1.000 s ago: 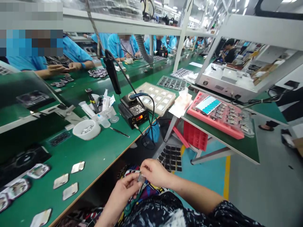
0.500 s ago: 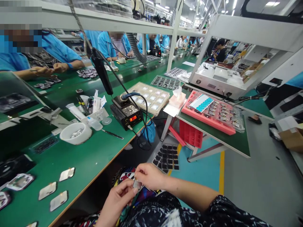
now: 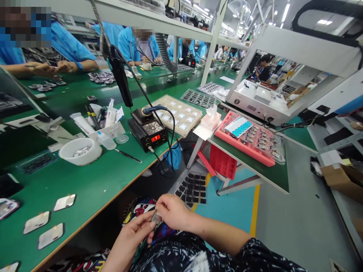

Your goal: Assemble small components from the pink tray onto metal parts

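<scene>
Above my lap, my left hand pinches a small flat grey plate with rounded corners between thumb and fingers. My right hand is closed at the plate's upper edge, its fingertips pressed together there. Whether they grip the edge or some tiny piece on it is too small to make out. On the green bench to the left lie several similar pale plates with small tabs. A white bowl of small metal parts stands behind them.
A soldering station with a lit display and cables stands at the bench edge. Tweezers lie beside it. Beyond are a beige tray and a red tray of parts. A tray of dark squares is low down. Co-workers sit across.
The view has turned slightly to the right, so the bench things appear further left. Both hands keep nearly the same pose on the plate.
</scene>
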The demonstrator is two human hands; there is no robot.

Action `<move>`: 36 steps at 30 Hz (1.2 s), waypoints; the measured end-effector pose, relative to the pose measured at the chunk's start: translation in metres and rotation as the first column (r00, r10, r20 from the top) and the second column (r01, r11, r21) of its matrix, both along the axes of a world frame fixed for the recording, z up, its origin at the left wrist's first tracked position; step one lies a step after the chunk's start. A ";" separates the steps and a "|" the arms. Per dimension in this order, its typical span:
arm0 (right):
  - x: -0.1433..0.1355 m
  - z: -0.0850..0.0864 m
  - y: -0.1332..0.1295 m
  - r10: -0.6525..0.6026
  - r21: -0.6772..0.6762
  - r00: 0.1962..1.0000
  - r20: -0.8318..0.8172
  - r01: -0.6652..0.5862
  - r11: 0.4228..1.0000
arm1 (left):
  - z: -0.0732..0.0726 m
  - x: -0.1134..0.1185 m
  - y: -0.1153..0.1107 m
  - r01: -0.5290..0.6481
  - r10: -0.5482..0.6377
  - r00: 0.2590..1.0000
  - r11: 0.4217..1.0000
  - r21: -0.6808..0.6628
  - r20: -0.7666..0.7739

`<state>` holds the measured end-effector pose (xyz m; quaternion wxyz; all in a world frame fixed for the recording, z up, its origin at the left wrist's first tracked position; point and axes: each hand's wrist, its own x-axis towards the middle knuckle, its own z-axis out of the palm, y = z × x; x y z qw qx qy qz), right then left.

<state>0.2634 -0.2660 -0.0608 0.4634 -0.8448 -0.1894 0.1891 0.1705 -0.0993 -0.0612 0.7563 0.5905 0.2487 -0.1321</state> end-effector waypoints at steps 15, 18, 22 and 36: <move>-0.009 -0.022 0.008 -0.080 0.149 0.974 -0.211 0.113 0.982 | -0.005 -0.004 -0.004 -0.110 0.100 0.990 0.988 -0.109 -0.096; -0.011 -0.035 0.012 -0.093 0.209 0.950 -0.297 0.159 0.965 | -0.001 -0.001 -0.006 -0.195 0.181 0.978 0.970 -0.143 -0.105; -0.013 -0.050 0.017 -0.101 0.255 0.942 -0.320 0.189 0.949 | 0.000 0.000 -0.003 -0.178 0.159 0.979 0.973 -0.148 -0.128; -0.018 -0.068 0.029 -0.139 0.369 0.810 -0.569 0.403 0.837 | -0.008 0.000 -0.008 -0.195 0.189 0.980 0.976 -0.098 -0.062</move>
